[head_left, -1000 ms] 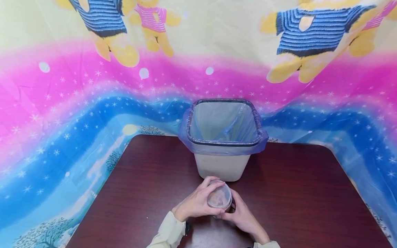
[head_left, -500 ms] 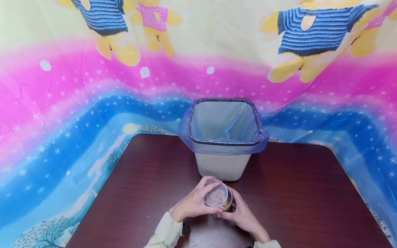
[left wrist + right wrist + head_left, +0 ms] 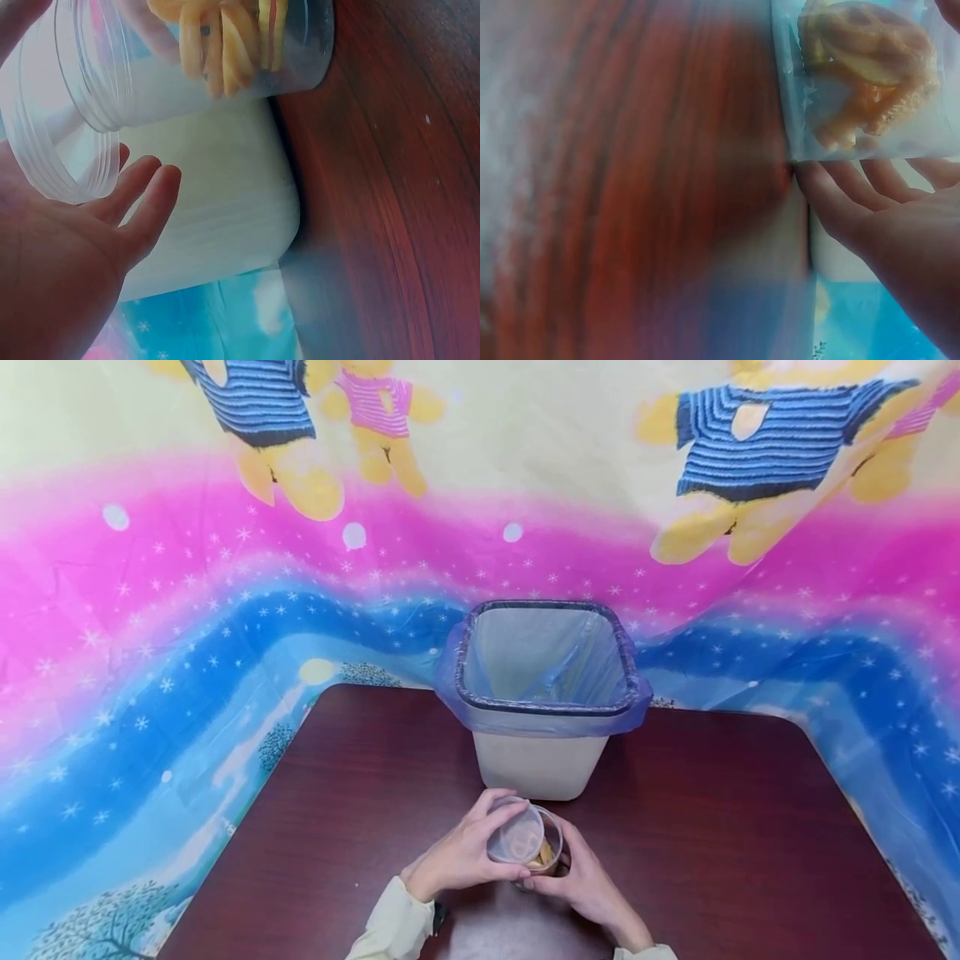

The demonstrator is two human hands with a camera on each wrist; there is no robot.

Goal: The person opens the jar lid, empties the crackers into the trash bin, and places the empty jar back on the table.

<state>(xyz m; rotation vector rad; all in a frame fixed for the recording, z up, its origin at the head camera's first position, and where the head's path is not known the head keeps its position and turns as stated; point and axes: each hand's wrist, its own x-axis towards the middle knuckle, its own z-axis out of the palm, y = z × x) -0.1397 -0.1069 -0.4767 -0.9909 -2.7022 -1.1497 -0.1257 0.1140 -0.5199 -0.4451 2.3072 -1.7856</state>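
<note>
My left hand [image 3: 461, 856] grips a clear, ridged screw lid [image 3: 90, 169] by its edge, fingers on the far side and thumb on the near side. The lid is off the rim and held to the left, partly over the mouth of a clear plastic jar [image 3: 157, 97]. Around the jar's right side, my right hand [image 3: 596, 885] steadies it on the table. Golden-brown snack pieces [image 3: 225, 45], some twisted, lie inside the jar; they also show through its wall in the right wrist view. The lid hides part of the jar's opening in the head view.
A pale bin [image 3: 536, 764] stands just behind the jar, lined with a translucent blue bag [image 3: 551, 724] under a dark rim. The dark red-brown table [image 3: 712, 827] has rounded far corners. A printed curtain [image 3: 510, 560] hangs around its back and sides.
My left hand has slid the lid leftwards off the jar's mouth, uncovering the snacks on the right side. My right hand has kept the jar in place.
</note>
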